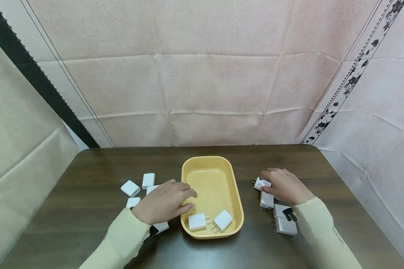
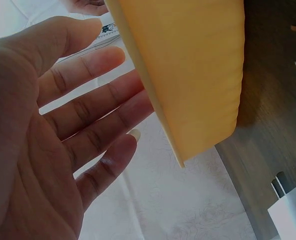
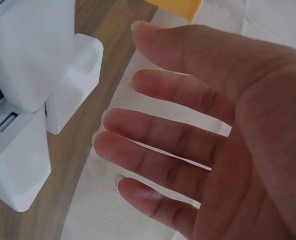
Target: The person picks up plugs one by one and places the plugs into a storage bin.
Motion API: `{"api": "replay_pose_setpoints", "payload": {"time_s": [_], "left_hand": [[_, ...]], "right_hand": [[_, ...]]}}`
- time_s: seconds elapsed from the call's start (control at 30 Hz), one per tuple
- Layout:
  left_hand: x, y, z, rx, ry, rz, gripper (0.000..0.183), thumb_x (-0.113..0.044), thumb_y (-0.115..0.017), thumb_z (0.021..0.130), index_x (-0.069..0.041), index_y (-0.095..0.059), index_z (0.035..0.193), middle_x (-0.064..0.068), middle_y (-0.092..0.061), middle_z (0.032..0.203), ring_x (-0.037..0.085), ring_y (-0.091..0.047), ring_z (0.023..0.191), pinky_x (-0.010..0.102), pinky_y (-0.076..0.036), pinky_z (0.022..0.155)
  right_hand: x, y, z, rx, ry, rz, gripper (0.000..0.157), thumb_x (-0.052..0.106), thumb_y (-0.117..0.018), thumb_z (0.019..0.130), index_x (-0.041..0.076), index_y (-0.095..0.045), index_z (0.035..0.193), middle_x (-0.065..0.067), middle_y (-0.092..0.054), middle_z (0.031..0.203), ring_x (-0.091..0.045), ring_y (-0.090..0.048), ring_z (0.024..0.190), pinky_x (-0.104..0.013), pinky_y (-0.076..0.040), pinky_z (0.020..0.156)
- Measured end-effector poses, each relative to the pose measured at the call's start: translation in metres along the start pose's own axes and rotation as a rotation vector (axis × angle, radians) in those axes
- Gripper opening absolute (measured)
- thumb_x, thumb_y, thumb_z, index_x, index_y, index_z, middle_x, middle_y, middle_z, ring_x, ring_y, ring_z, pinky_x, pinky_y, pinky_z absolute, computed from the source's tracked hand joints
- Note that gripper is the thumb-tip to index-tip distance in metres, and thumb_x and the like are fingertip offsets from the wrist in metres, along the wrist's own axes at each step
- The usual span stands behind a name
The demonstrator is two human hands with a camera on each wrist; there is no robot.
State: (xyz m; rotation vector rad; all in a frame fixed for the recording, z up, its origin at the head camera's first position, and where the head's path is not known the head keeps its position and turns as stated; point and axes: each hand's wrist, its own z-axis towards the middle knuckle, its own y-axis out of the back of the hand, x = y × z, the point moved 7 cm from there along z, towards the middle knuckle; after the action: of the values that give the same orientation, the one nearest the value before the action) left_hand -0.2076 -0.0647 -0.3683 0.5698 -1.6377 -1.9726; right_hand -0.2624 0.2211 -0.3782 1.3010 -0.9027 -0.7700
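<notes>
My left hand (image 1: 166, 201) hangs over the left rim of a yellow plastic tray (image 1: 213, 183), fingers loosely spread and holding nothing. Two white charger plugs lie at the near end of the tray, one plug (image 1: 196, 222) on the left and another plug (image 1: 223, 220) on the right, metal prongs showing. On the right, my other hand (image 1: 286, 186) hovers at a cluster of white chargers (image 1: 267, 200), close above the farthest charger (image 1: 262, 183). In the right wrist view its relaxed fingers (image 3: 157, 150) hold nothing, with the chargers (image 3: 35, 55) beyond the fingertips.
Several more white chargers (image 1: 130, 188) lie left of the tray, some partly hidden by the left hand and sleeve. The dark wooden table (image 1: 70, 209) meets pale patterned cloth (image 1: 202, 86) at the back and sides.
</notes>
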Motion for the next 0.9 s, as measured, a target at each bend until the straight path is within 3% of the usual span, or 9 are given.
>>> {"api": "replay_pose_setpoints", "payload": {"time_s": [0.47,0.67,0.9], "left_hand": [[0.008,0.011,-0.004,-0.047,0.017,0.005,0.025,-0.034,-0.069,0.096,-0.017,-0.073,0.113,-0.004,-0.074,0.108,0.011,-0.068,0.102,0.032,-0.053,0.088],[0.010,0.013,-0.004,-0.047,0.020,0.009,0.025,-0.034,-0.068,0.096,-0.016,-0.073,0.113,-0.004,-0.075,0.109,0.012,-0.068,0.103,0.033,-0.053,0.089],[0.011,0.014,-0.005,-0.054,0.027,0.010,0.024,-0.034,-0.069,0.096,-0.017,-0.073,0.112,-0.003,-0.074,0.109,0.012,-0.068,0.102,0.033,-0.053,0.089]], "right_hand": [[-0.009,-0.019,0.004,0.090,-0.072,0.067,0.030,0.028,-0.086,0.079,0.012,-0.073,0.101,-0.002,-0.071,0.091,-0.016,-0.064,0.078,-0.042,-0.055,0.072],[-0.010,-0.022,0.003,0.151,-0.115,0.096,0.028,0.026,-0.086,0.078,0.012,-0.072,0.097,0.002,-0.064,0.076,-0.012,-0.055,0.065,-0.032,-0.047,0.060],[-0.010,-0.024,0.001,0.175,-0.136,0.101,0.033,0.030,-0.089,0.073,0.013,-0.071,0.094,0.005,-0.056,0.067,-0.013,-0.050,0.061,-0.030,-0.041,0.058]]}}
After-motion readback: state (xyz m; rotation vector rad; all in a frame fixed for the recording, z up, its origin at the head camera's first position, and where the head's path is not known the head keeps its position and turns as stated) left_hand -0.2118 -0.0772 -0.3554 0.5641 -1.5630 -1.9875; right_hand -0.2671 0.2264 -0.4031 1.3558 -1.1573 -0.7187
